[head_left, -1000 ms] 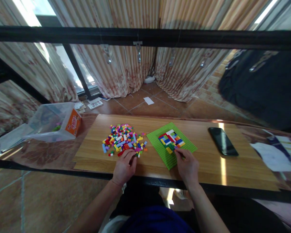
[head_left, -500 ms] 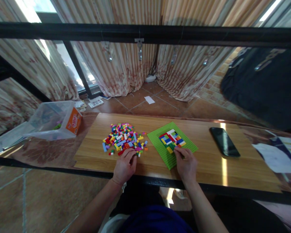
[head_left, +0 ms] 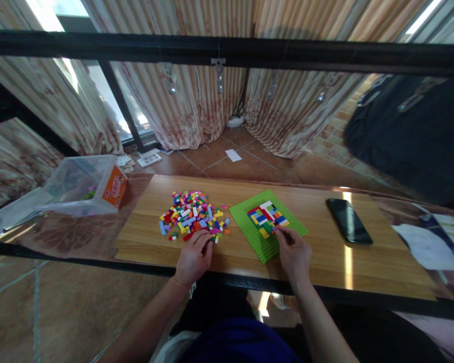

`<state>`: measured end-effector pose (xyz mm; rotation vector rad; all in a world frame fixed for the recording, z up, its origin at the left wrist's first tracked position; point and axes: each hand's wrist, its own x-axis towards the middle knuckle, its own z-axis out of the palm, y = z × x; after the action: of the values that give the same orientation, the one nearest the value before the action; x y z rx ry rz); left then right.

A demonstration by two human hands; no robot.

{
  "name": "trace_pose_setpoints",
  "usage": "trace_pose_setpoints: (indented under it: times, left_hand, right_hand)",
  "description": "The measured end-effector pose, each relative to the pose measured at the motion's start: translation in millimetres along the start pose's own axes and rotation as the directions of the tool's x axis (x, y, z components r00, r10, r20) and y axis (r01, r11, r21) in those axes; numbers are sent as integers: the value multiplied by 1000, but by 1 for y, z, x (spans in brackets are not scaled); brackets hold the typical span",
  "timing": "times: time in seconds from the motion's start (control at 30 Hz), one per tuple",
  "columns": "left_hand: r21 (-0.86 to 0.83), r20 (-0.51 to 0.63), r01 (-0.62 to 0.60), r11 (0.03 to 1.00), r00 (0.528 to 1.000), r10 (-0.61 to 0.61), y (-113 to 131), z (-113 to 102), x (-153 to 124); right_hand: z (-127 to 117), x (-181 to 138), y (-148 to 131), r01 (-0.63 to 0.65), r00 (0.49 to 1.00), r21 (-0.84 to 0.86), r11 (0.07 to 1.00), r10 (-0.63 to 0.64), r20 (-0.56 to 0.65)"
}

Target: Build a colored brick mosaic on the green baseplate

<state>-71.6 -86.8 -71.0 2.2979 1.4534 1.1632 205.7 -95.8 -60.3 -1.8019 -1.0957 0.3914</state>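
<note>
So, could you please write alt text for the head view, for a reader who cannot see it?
A person's right hand touches the coloured bricks built on a green baseplate, while the left hand rests at a loose brick pile on a wooden table.

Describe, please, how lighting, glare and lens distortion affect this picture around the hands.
Head view: soft daylight on both hands, the left hand at the brick pile, the right hand on the green baseplate; the window at upper left is blown out; a glare stripe crosses the wooden board in line with the phone; the wide lens bows the board's edges; single bricks are too small to tell.
</note>
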Motion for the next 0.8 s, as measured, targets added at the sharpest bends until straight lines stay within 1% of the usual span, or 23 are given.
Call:
trace_pose_setpoints:
  times: [0.17, 0.43, 0.67, 0.8]
  left_hand:
    - [-3, 0, -1, 1000, 1000, 1, 1, 0, 1]
    - [-14, 2, 11, 1000, 1000, -11, 0, 1, 0]
    - [-14, 2, -4, 1000, 1000, 4, 0, 1, 0]
    - [-14, 7, -1, 1000, 1000, 2, -1, 1, 1]
  right_hand:
    - [3, 4, -1, -51, 998, 14, 999, 50, 48]
    - [6, 8, 3, -85, 995, 51, 995, 82, 51]
    - [7, 7, 3, -30, 999, 75, 997, 27, 42]
    - [7, 8, 3, -28, 998, 41, 999, 26, 50]
